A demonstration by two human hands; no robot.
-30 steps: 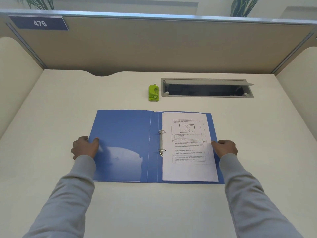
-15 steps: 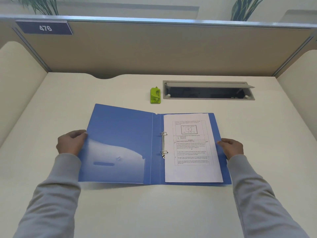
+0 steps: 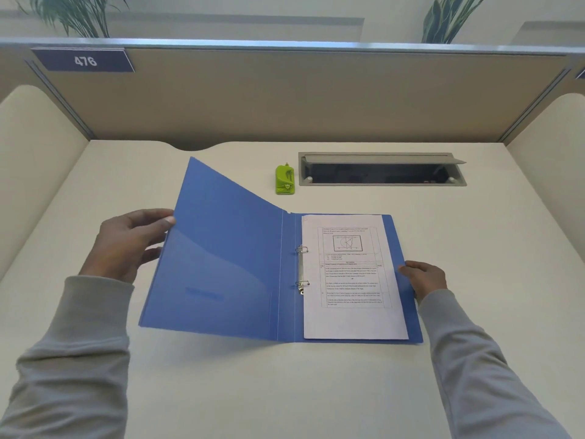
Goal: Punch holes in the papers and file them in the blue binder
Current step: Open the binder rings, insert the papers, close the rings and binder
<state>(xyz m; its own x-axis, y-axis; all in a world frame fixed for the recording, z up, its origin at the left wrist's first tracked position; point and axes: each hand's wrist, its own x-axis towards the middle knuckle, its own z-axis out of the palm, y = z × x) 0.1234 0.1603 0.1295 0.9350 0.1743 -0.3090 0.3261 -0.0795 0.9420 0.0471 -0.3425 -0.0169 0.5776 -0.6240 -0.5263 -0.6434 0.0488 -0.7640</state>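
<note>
Desk: pale cream desk [image 3: 316, 391] in a cubicle, with a tan partition [image 3: 285, 99] behind carrying a number plate [image 3: 84, 61] that reads 476.
Left hand: the left hand [image 3: 126, 245] grips the outer edge of the binder's front cover, fingers [image 3: 158, 218] loosely spread and curled round that edge.
Front cover: tilted up off the desk, rising from these fingers toward the spine.
Right hand: the right hand [image 3: 424, 278] has its fingers curled onto the right edge of the back cover, holding it flat.
Blue binder: the blue binder [image 3: 228, 264] lies open between the two hands.
Papers: the papers [image 3: 351, 277] sit on the two metal rings [image 3: 301, 270], just left of the right fingertips.
Hole punch: the green hole punch [image 3: 285, 179] stands well beyond both hands, beside a grey cable slot [image 3: 381, 169].
</note>
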